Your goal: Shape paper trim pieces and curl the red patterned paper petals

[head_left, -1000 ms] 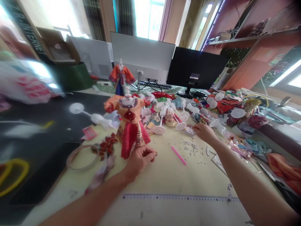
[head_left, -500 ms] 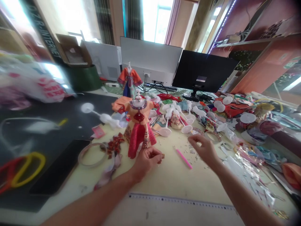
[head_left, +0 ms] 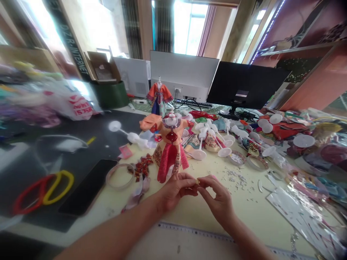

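My left hand [head_left: 181, 187] is closed, thumb and fingers pinching a small gold-coloured ornament [head_left: 197, 182]. From the right, the thumb and forefinger of my right hand [head_left: 217, 195] close on the same ornament; whether they also hold a tiny stone cannot be seen. Just behind my left hand stands a doll figure in an orange top and red skirt [head_left: 171, 136]. The pink stick [head_left: 214, 177] is mostly hidden behind my right hand. Loose small silvery stones [head_left: 236, 178] lie on the pale table beyond it.
A ruler [head_left: 195, 231] lies along the front. To the left are a tape roll [head_left: 120, 176], a black phone [head_left: 84, 189] and red-yellow scissors [head_left: 43, 193]. White doll stands [head_left: 199, 155] and fabric crowd the back right, before the monitors [head_left: 184, 74]. A second dressed doll [head_left: 159, 95] stands behind.
My right hand has moved left and nearer from the scattered stones to meet my left hand at the gold ornament. The view has turned slightly left. The dressed doll remains standing.
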The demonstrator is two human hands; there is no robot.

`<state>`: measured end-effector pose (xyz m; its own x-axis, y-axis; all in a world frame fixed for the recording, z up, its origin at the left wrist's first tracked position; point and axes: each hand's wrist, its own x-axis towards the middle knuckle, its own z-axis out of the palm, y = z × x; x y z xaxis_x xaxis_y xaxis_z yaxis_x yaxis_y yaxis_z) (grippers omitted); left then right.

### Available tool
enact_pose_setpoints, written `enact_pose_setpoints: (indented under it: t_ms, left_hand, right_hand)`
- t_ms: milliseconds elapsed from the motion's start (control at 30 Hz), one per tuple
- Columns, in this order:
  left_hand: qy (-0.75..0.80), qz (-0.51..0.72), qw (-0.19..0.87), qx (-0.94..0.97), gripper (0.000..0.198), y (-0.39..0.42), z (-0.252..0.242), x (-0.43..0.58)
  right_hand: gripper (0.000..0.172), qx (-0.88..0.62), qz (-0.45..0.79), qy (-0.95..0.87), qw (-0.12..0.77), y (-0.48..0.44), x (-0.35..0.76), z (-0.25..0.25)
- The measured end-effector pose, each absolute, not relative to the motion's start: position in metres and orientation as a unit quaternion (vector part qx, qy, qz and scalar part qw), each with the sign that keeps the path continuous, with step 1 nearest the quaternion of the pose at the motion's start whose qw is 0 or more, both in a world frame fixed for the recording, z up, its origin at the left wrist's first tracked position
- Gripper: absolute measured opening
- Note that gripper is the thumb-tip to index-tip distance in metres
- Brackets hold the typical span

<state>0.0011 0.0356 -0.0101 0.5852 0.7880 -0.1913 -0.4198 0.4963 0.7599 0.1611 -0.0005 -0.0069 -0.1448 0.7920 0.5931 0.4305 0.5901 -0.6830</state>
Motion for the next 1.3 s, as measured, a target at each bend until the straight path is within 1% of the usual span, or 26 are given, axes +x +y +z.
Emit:
enact_pose_setpoints:
  t_ms: [167,500,700,767,800,833,933,967,1000,1033,1200,1300]
  left_hand:
    - [0.275,0.372,0.819,0.339,0.018,0.034,-0.010,0.003]
    - [0.317,0.390,0.782,0.367,0.021,0.030,-0.004,0.006]
    - [0.331,0.411,0.764,0.370,0.021,0.030,-0.003,0.007]
    - [0.332,0.417,0.764,0.363,0.021,0.031,-0.004,0.007]
    - [0.332,0.420,0.765,0.358,0.021,0.032,-0.005,0.006]
    - [0.333,0.422,0.766,0.354,0.020,0.032,-0.005,0.006]
    - [0.338,0.419,0.768,0.345,0.020,0.034,-0.006,0.004]
    - [0.339,0.418,0.769,0.346,0.019,0.035,-0.006,0.003]
    - [0.338,0.417,0.769,0.347,0.019,0.035,-0.006,0.003]
    - [0.336,0.417,0.770,0.347,0.019,0.035,-0.005,0.002]
    - [0.331,0.402,0.776,0.356,0.017,0.035,-0.004,0.000]
    - [0.341,0.388,0.768,0.378,0.018,0.034,-0.003,0.000]
  right_hand:
    - [0.007,-0.420,0.148,-0.721,0.530,-0.004,0.159,-0.004]
    - [0.014,-0.434,0.102,-0.730,0.518,-0.007,0.156,-0.004]
    - [0.016,-0.435,0.105,-0.722,0.528,-0.007,0.158,-0.005]
    - [0.015,-0.415,0.135,-0.732,0.522,-0.011,0.159,-0.004]
    - [0.014,-0.398,0.172,-0.749,0.501,-0.013,0.158,-0.002]
    - [0.014,-0.379,0.222,-0.772,0.459,-0.017,0.158,0.000]
    - [0.019,-0.332,0.366,-0.823,0.281,-0.027,0.156,0.005]
    - [0.021,-0.333,0.385,-0.825,0.246,-0.029,0.155,0.005]
    - [0.021,-0.343,0.389,-0.822,0.237,-0.029,0.155,0.005]
    - [0.019,-0.359,0.380,-0.814,0.255,-0.029,0.156,0.004]
    - [0.009,-0.465,0.259,-0.726,0.436,-0.012,0.167,-0.007]
    - [0.004,-0.490,0.179,-0.698,0.490,-0.006,0.170,-0.011]
